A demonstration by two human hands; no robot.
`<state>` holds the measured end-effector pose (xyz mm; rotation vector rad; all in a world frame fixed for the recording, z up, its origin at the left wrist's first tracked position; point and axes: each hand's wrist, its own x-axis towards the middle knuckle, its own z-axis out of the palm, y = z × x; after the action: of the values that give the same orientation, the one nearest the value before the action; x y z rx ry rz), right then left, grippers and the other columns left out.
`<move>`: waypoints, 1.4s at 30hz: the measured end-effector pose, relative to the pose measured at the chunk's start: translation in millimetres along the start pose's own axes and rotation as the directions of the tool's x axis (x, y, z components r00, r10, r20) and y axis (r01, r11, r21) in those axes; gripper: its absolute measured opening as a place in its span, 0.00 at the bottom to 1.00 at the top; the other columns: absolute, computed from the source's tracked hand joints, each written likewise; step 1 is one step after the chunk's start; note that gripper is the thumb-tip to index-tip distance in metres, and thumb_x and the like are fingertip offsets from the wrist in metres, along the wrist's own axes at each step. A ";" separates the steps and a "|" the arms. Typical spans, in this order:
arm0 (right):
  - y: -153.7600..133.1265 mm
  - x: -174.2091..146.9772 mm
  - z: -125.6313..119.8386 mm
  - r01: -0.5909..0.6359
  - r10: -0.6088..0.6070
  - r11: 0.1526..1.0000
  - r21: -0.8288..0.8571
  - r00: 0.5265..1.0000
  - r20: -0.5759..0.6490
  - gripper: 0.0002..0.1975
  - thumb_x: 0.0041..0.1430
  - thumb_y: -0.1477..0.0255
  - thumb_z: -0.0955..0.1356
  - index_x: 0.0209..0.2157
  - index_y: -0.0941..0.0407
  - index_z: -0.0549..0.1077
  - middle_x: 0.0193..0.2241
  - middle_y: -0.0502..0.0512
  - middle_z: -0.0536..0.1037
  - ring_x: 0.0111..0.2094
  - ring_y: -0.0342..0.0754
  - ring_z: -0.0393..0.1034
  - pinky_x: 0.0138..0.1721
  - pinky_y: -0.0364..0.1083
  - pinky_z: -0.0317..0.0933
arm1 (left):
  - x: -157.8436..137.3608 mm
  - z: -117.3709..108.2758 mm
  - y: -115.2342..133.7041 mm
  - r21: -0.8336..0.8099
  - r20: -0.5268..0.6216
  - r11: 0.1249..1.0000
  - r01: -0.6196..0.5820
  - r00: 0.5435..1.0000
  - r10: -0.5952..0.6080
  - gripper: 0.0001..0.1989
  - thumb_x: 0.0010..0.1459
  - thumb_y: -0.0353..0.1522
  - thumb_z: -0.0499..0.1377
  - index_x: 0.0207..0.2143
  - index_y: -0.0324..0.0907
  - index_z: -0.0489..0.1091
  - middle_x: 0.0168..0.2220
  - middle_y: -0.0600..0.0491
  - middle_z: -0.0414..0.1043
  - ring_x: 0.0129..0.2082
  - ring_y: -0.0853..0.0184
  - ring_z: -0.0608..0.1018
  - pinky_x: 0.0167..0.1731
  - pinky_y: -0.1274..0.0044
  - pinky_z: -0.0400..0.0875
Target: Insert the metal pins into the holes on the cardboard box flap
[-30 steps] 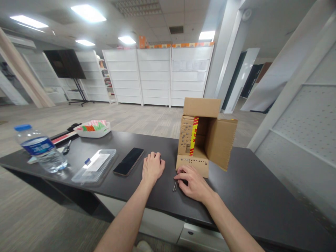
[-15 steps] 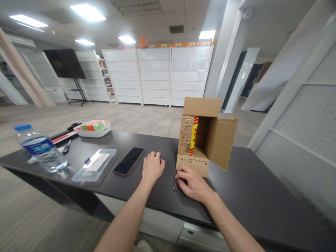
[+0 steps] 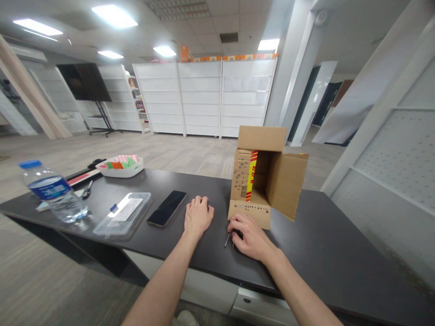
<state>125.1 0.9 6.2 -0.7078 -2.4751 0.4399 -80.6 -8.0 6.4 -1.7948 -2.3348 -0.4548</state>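
Note:
My right hand [image 3: 249, 236] lies on the table just before the cardboard box, its thumb and fingers closed on a thin metal nail [image 3: 227, 240]. A second nail tip [image 3: 233, 245] pokes out under the fingers; the rest is hidden. The cardboard box [image 3: 239, 176] stands open toward the right, with a yellow-red tape strip and many small round marks on its side. Its front flap [image 3: 249, 209] bears a row of small dots, holes or nail heads. My left hand [image 3: 199, 215] rests palm down on the table with loosely bent fingers, holding nothing, beside a black phone [image 3: 167, 208].
A clear plastic case [image 3: 123, 213] lies left of the phone. Further left stands a water bottle [image 3: 52, 192]. Behind them are a white basket [image 3: 127, 172] of colourful packets and a dark-handled tool [image 3: 87, 190]. The dark table [image 3: 326, 253] extends right.
The nails by my right fingers, close together before, are now spread apart, one shifted right under the hand. My left hand has stayed put.

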 end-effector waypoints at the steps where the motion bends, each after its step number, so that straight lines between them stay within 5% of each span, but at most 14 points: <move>1: 0.2 0.1 0.1 -0.001 0.001 1.000 0.003 1.000 0.001 0.12 0.52 0.85 0.64 0.33 0.54 0.71 0.37 0.52 0.72 0.42 0.49 0.66 0.46 0.49 0.57 | 0.0 0.1 0.0 -0.001 -0.001 1.000 -0.001 1.000 0.001 0.13 0.64 0.34 0.50 0.47 0.43 0.70 0.46 0.46 0.70 0.49 0.58 0.71 0.49 0.68 0.62; 28: -7.6 0.4 -5.9 -0.061 0.075 0.991 -0.118 0.990 0.120 0.09 0.56 0.83 0.59 0.32 0.54 0.62 0.37 0.52 0.69 0.41 0.50 0.60 0.43 0.49 0.53 | 0.6 0.8 0.4 -0.005 -0.013 1.000 -0.002 1.000 0.001 0.13 0.63 0.34 0.51 0.46 0.42 0.70 0.46 0.46 0.71 0.48 0.58 0.72 0.48 0.67 0.63; 42: 1.0 2.3 -0.2 -0.036 0.027 0.988 -0.152 0.998 -0.061 0.08 0.59 0.81 0.62 0.32 0.54 0.62 0.34 0.52 0.70 0.38 0.50 0.61 0.40 0.48 0.53 | 0.9 0.1 0.8 -0.011 -0.003 1.000 0.004 1.000 -0.004 0.13 0.63 0.34 0.50 0.46 0.42 0.70 0.46 0.46 0.71 0.48 0.58 0.71 0.48 0.67 0.63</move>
<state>123.9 3.1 6.8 -0.8102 -2.4635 0.2383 -80.0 -6.9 6.7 -1.7937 -2.3390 -0.4717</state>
